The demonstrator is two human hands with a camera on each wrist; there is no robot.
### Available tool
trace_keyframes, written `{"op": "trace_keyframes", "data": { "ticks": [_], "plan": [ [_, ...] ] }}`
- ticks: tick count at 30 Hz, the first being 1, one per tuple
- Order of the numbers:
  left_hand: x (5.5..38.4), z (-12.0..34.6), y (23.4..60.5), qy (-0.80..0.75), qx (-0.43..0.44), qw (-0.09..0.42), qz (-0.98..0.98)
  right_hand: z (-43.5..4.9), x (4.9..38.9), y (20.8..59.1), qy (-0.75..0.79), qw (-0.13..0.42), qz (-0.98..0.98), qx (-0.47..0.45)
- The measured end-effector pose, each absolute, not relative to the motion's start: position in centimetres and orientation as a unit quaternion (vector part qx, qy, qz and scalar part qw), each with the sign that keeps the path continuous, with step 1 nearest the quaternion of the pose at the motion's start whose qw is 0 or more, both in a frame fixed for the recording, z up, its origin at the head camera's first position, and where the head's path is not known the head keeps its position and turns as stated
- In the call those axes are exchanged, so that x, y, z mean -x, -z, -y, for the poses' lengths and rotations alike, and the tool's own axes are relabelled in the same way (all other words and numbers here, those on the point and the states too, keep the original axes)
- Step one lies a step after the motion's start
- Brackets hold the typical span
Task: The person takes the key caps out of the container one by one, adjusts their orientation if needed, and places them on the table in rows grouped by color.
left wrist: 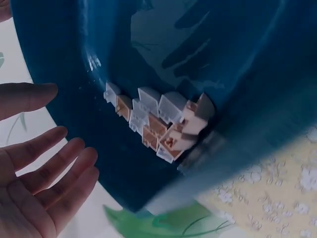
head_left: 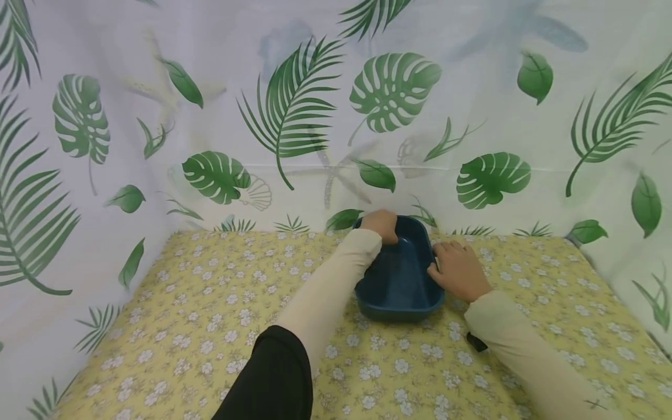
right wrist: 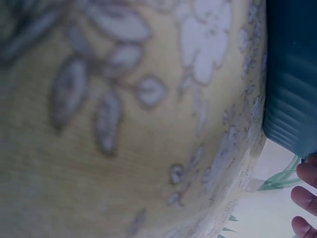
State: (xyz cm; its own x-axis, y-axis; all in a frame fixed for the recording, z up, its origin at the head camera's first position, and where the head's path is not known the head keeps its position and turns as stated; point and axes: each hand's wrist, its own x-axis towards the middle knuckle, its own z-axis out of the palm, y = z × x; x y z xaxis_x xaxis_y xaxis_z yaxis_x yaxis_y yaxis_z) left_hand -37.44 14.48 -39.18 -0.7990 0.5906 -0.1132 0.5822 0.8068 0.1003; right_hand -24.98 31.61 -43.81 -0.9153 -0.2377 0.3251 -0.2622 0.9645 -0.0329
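A dark blue tub [head_left: 397,274] with rounded corners stands on the flowered cloth, ribbed on its outer side [right wrist: 292,79]. My left hand [head_left: 381,226] reaches over its far left part. In the left wrist view that hand's fingers [left wrist: 74,153] are spread and loosely bent, with nothing between them. Several small white and tan pieces [left wrist: 163,121] lie heaped in a corner of the tub; the head view hides them. At the right rim, my right hand [head_left: 462,271] grips the tub, thumb over the edge and fingertips [right wrist: 304,198] pointing down outside it.
A yellow cloth with white flowers [head_left: 210,326] covers the table. Close behind the tub hangs a white curtain with green leaves [head_left: 394,93], which also runs along both sides. A small black piece [head_left: 476,342] shows under the right wrist.
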Motion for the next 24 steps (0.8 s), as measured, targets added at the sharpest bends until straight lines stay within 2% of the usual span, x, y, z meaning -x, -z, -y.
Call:
{"op": "trace_keyframes", "data": {
  "ticks": [6,12,16,19,21,24],
  "plan": [
    [36.6,-13.3,37.5,0.003,-0.296,0.043,-0.954,-32.2,24.5,44.0,-0.062,0.140,0.982,-0.109],
    [35.8,-12.0,37.1,0.007,-0.287,0.011,-0.958,-32.5,24.4,44.4,-0.052,0.143,0.982,-0.112],
    [35.3,-11.3,37.0,-0.031,-0.232,-0.016,-0.972,-32.4,24.3,44.4,-0.053,0.137,0.984,-0.105],
    [35.1,-10.7,37.2,-0.081,-0.165,0.026,-0.983,-32.3,24.2,44.3,-0.054,0.128,0.985,-0.100],
    [35.1,-10.2,37.2,-0.095,-0.137,0.083,-0.983,-32.3,24.2,44.3,-0.056,0.125,0.986,-0.099],
    [35.2,-9.6,37.2,-0.122,-0.140,0.166,-0.968,-32.4,24.2,44.4,-0.062,0.123,0.985,-0.100]
  ]
}}
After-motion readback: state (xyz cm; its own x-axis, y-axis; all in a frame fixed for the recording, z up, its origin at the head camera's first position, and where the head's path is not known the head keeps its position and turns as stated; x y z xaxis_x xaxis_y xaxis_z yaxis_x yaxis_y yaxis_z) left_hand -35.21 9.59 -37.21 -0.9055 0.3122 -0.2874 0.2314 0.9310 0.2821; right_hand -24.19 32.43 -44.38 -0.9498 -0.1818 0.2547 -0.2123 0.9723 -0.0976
